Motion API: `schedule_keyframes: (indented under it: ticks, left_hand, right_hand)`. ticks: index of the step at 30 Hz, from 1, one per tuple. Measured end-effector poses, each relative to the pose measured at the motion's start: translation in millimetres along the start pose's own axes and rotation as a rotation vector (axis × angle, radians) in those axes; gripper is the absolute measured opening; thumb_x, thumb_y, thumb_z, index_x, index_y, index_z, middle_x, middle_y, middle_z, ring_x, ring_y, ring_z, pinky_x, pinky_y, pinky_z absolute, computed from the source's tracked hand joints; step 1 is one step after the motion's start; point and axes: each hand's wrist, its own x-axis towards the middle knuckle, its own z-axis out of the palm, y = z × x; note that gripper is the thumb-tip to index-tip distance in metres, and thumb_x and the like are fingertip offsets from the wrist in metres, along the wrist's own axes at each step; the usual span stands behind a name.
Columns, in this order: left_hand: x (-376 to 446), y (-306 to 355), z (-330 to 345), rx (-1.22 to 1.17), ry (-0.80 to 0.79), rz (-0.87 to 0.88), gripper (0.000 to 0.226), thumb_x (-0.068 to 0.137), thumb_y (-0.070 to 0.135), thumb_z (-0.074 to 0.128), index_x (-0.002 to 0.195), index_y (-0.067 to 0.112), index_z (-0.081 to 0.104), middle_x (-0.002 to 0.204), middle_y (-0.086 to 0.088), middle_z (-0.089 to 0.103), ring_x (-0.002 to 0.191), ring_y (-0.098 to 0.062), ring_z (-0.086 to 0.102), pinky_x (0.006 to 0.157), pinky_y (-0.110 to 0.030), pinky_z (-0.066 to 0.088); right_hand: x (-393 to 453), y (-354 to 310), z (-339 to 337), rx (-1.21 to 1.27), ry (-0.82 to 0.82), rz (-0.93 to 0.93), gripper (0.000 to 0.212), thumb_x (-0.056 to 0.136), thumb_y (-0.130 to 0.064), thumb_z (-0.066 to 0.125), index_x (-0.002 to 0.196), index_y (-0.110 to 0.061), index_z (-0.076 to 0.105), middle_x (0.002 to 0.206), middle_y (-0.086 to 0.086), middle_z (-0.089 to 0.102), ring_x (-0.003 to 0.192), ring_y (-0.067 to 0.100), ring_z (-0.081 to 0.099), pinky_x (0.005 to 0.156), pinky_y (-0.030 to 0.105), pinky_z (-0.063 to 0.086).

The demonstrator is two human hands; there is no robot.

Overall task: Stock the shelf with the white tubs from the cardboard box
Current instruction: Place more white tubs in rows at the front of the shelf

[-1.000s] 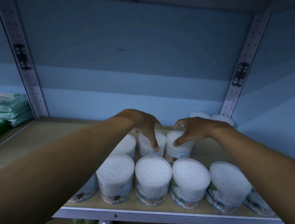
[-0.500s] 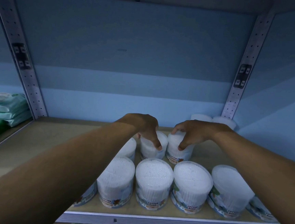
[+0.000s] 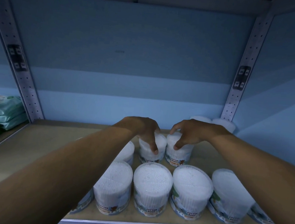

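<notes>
Two cotton-bud tubs clamped: left grip [image 3: 145,132] on left tub [image 3: 150,148], right grip [image 3: 188,132] on right tub [image 3: 180,150]. Risk: toppling front row [image 3: 152,185] when withdrawing forearms.

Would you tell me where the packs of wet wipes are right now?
In the head view, the wet wipes packs lie stacked at the far left, in the next bay beyond the left perforated upright, well apart from the tubs.

Dim bluish light falls on the blue back panel [image 3: 126,56] before me, framed by two perforated metal uprights [image 3: 243,66], with stacked green wipe packs [image 3: 0,109] in the neighbouring left bay.
</notes>
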Motion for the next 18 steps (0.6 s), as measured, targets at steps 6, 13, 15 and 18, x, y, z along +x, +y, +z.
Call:
schedule_keyframes:
  ticks: [6,13,15,18]
  left_hand:
    - [6,5,2,0.009,0.026,-0.037,0.091,0.07,0.065,0.075,0.143,0.019,0.047,0.14,-0.001,0.055,0.126,-0.024,0.053,0.104,-0.036,0.044]
    - [11,2,2,0.004,0.036,-0.027,0.092,0.069,0.067,0.075,0.144,0.022,0.046,0.142,0.001,0.053,0.126,-0.024,0.052,0.104,-0.037,0.044]
    - [11,1,2,-0.009,0.024,-0.018,0.093,0.071,0.066,0.073,0.147,0.024,0.041,0.147,0.002,0.048,0.132,-0.024,0.047,0.107,-0.037,0.04]
    - [11,0,2,0.003,0.025,-0.021,0.091,0.074,0.066,0.071,0.149,0.023,0.04,0.15,0.002,0.045,0.136,-0.023,0.043,0.109,-0.036,0.037]
  right_hand:
    - [0,2,-2,-0.016,-0.043,-0.021,0.062,0.078,-0.041,0.08,0.134,-0.041,0.054,0.145,-0.006,0.046,0.129,0.019,0.048,0.103,0.037,0.046]
    - [-3,8,-3,0.096,-0.01,-0.038,0.062,0.082,-0.046,0.076,0.138,-0.043,0.05,0.149,-0.008,0.044,0.131,0.016,0.047,0.102,0.03,0.042]
    - [-2,9,-2,0.087,0.009,-0.013,0.061,0.081,-0.055,0.073,0.137,-0.043,0.051,0.148,-0.008,0.046,0.13,0.017,0.048,0.099,0.029,0.042]
    - [2,9,3,0.066,0.007,0.002,0.062,0.077,-0.057,0.074,0.135,-0.042,0.055,0.145,-0.008,0.05,0.127,0.017,0.05,0.102,0.032,0.043]
